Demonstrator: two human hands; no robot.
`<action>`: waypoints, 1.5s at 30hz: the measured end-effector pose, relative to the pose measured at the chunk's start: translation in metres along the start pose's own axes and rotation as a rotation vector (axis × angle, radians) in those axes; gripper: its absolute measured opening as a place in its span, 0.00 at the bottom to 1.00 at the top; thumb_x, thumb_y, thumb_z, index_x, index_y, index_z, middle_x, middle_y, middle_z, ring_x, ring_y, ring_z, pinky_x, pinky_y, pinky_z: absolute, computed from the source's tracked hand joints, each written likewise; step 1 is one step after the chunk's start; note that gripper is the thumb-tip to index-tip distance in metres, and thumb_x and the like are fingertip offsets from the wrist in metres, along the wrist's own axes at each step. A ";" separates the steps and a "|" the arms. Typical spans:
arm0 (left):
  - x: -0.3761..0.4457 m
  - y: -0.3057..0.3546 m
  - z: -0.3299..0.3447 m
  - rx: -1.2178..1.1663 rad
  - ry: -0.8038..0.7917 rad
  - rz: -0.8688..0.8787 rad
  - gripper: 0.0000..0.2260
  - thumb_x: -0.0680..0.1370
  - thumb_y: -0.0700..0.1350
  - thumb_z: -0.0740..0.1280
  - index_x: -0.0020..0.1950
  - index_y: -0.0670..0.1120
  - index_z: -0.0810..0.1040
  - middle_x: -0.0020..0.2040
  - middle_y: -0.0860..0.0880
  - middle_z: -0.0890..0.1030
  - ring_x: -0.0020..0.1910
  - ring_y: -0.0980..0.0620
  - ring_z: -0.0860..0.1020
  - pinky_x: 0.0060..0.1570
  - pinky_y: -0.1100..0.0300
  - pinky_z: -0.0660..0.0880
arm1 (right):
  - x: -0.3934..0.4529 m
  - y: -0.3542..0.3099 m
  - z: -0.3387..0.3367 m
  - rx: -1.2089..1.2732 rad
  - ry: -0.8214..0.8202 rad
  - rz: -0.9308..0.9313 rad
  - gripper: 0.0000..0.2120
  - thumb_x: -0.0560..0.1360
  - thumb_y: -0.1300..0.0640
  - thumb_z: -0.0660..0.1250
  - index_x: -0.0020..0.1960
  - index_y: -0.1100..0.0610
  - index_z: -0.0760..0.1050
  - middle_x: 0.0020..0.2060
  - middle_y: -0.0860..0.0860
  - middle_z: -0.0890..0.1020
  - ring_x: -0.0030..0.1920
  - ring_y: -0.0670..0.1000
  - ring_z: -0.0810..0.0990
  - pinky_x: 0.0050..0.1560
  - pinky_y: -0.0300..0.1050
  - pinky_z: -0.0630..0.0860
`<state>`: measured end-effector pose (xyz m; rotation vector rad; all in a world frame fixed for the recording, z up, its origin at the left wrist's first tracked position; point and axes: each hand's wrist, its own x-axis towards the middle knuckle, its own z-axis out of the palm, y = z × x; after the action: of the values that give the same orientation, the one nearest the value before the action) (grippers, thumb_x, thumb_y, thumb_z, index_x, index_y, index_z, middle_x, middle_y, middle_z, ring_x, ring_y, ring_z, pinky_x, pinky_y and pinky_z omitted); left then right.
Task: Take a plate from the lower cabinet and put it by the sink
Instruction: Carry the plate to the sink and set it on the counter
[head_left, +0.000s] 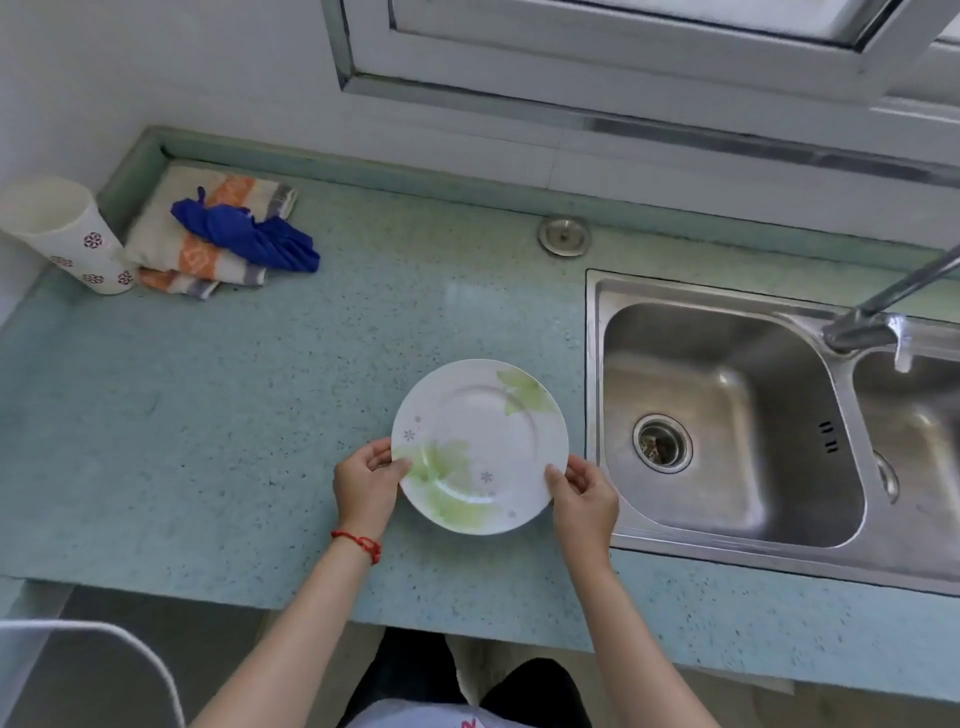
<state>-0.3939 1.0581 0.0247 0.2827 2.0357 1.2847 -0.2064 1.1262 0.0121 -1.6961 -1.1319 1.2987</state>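
A round white plate (480, 441) with pale green leaf prints sits over the blue-green speckled counter (234, 415), just left of the steel sink (727, 415). My left hand (366, 480) grips the plate's near-left rim, thumb on top. My right hand (584, 493) grips its near-right rim, close to the sink's edge. Whether the plate rests on the counter or hovers just above it I cannot tell. The lower cabinet is out of sight under the counter.
A folded striped towel (176, 249) with a blue cloth (249, 236) on it lies at the back left, beside a white patterned cup (72, 234). A faucet (878, 312) reaches over the double sink. A round steel cap (564, 236) sits behind.
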 end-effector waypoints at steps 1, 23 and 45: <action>0.003 0.002 0.000 0.014 -0.002 -0.002 0.13 0.69 0.29 0.67 0.53 0.34 0.77 0.51 0.36 0.81 0.46 0.45 0.79 0.49 0.56 0.74 | 0.001 -0.001 0.003 -0.009 0.002 -0.001 0.07 0.71 0.64 0.68 0.48 0.58 0.76 0.38 0.45 0.79 0.39 0.41 0.77 0.35 0.23 0.73; 0.042 0.021 0.002 0.272 -0.018 0.063 0.14 0.66 0.36 0.73 0.51 0.39 0.81 0.44 0.39 0.84 0.40 0.48 0.78 0.47 0.59 0.73 | 0.024 -0.016 0.028 -0.325 0.032 -0.026 0.06 0.71 0.60 0.68 0.47 0.60 0.79 0.33 0.47 0.77 0.39 0.50 0.75 0.43 0.41 0.69; 0.084 0.047 0.020 0.247 0.019 0.071 0.14 0.68 0.34 0.71 0.52 0.38 0.80 0.48 0.38 0.84 0.41 0.50 0.77 0.47 0.62 0.71 | 0.068 -0.045 0.058 -0.332 0.006 -0.033 0.07 0.72 0.60 0.67 0.48 0.62 0.78 0.34 0.47 0.76 0.37 0.47 0.74 0.34 0.31 0.66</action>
<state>-0.4501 1.1386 0.0221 0.4619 2.2196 1.0799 -0.2649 1.2074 0.0150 -1.9047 -1.4279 1.1304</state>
